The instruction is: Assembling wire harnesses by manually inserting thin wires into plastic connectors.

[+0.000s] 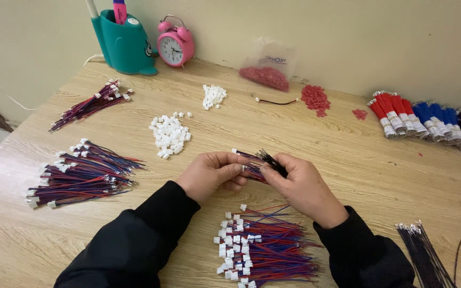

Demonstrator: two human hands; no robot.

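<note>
Both hands share the grip on one small wire bundle (257, 162): the left hand (212, 173) pinches its white-connector end between thumb and fingertips, closed tight, while the right hand (300, 184) curls shut over the dark loose ends, and the bundle hangs just above the wooden surface (321, 138), not touching it. Taking the loose heap of white connectors (170, 136) as the landmark, the held bundle sits to its right and nearer the person; the wired pile (257, 245) with connectors already fitted lies nearer still, directly below the hands, and two more finished piles (81, 173) lie left of the heap. Well to its right are red pellets (316, 98), the taped red, blue and black wire bunches (428, 120), and bare black wires (425, 253) near the front edge. Behind it stand a pink alarm clock (175, 47) and a teal holder (125, 45). Judging from the pinch, the work goes best with the left fingertips close to the connector so it cannot twist, and the right hand fanning the ends so a single wire can be fed straight.
</note>
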